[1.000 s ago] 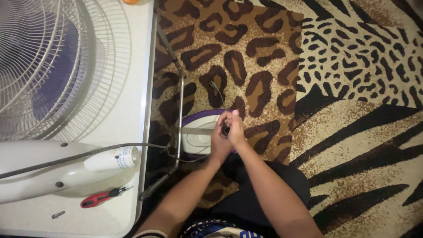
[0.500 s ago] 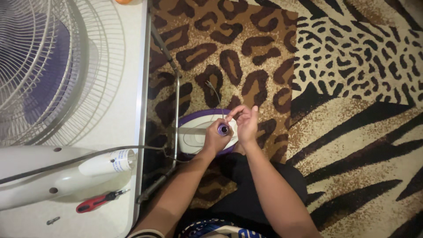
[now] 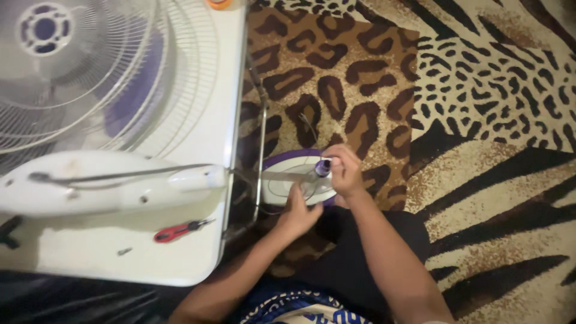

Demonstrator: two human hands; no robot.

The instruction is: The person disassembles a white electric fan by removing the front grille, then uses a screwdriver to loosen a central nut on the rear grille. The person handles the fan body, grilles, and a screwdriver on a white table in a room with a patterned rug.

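Observation:
My right hand [image 3: 345, 174] grips a small purple cylindrical piece [image 3: 323, 168] over the round white and purple fan base [image 3: 282, 183] that lies on the carpet. My left hand [image 3: 297, 213] rests with spread fingers on the near side of that base and holds nothing. A thin grey rod [image 3: 282, 176] runs across the base toward the purple piece. A thin wire [image 3: 309, 129] rises from the base onto the carpet.
A white table [image 3: 198, 264] at the left carries a fan head with wire grille [image 3: 90, 78], its white neck [image 3: 108, 183], a red-handled screwdriver [image 3: 177, 230] and a small screw [image 3: 125, 251]. A metal table leg [image 3: 262, 120] stands beside the base. Animal-print carpet [image 3: 480, 120] covers the floor.
The purple piece passed from my left hand to my right hand. My left hand dropped onto the base. The camera view shifted, so the table shows further right.

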